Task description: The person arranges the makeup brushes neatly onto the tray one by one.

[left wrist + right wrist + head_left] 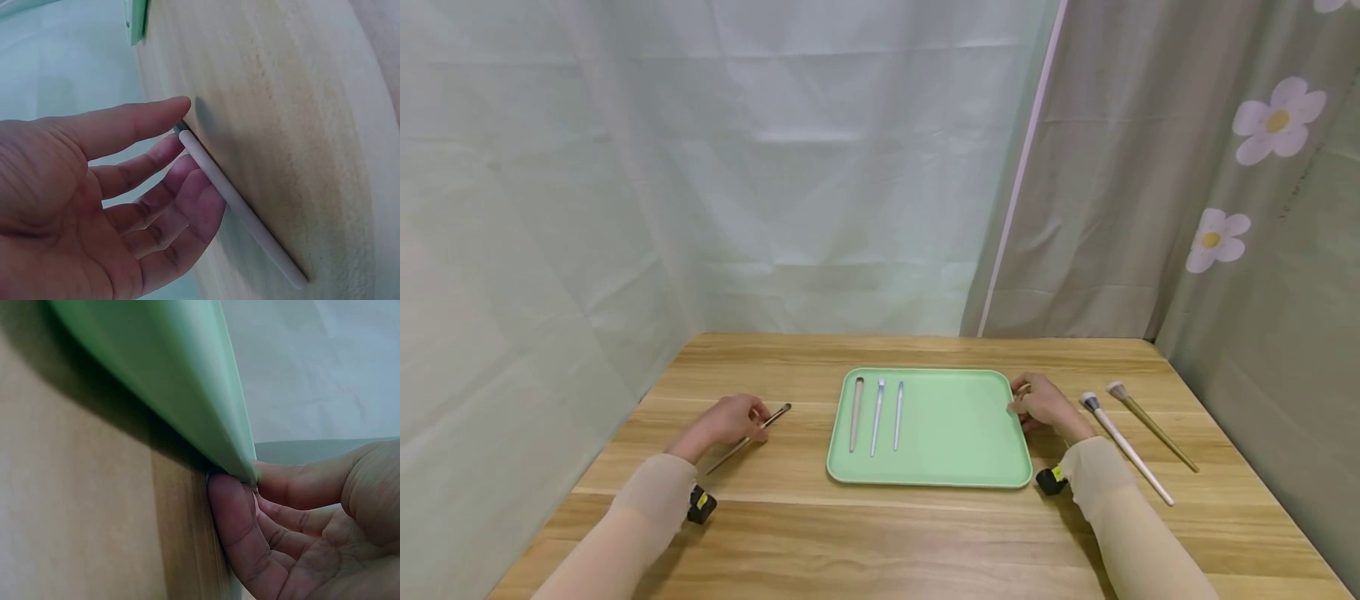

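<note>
A makeup brush [733, 451] with a pale handle lies slanted on the table at the left. My left hand [739, 419] is over it, fingers loosely bent. In the left wrist view the fingertips are right at the brush handle [240, 212], and the straight thumb overlaps the dark part above it. At the right end of the light green tray [958, 429], my right hand [1041, 402] pinches the rim between thumb and finger. Three slim brushes, including a brown-tipped brush [856, 417], lie side by side in the tray's left half.
Right of my right hand lie a white-handled brush [1131, 454] and a gold-handled brush [1157, 429] on the wooden table [880, 542]. Pale curtains [850, 167] hang behind the table and along both sides.
</note>
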`<state>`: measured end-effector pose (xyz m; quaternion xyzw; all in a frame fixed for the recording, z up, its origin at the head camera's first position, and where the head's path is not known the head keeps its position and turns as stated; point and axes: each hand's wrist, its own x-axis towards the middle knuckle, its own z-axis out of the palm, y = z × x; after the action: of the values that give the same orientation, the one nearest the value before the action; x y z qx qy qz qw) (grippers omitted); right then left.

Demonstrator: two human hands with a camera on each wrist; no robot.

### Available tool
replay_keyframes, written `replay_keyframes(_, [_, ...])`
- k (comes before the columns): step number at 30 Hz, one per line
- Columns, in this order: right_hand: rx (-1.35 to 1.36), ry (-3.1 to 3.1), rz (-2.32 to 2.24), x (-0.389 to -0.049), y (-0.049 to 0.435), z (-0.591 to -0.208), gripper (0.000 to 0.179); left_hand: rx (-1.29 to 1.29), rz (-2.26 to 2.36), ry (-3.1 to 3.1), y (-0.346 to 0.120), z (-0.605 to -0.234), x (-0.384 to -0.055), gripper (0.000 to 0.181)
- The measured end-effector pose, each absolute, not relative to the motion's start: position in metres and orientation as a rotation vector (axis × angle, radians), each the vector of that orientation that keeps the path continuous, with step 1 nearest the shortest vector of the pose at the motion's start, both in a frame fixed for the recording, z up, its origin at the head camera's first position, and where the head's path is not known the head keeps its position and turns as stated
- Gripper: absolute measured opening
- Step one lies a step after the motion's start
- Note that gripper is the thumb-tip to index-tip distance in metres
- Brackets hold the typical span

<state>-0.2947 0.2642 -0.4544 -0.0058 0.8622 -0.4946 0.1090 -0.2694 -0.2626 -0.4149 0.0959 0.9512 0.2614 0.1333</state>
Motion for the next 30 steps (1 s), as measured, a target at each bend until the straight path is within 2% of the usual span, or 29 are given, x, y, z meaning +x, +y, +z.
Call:
replay_keyframes(18, [-0.036,2.537,-1.456,-0.2952,0.2643,-0.4545,0.036,0.305,0.828,2.778,-0.2594,-0.4216,-0.2693,0.015])
replay_keyframes(30, [-0.036,2.534,-1.452,-0.2936,0.2636,-0.4532,0.036,0.320,0.971,2.790,-0.2522,-0.4240,-0.2747,0.024])
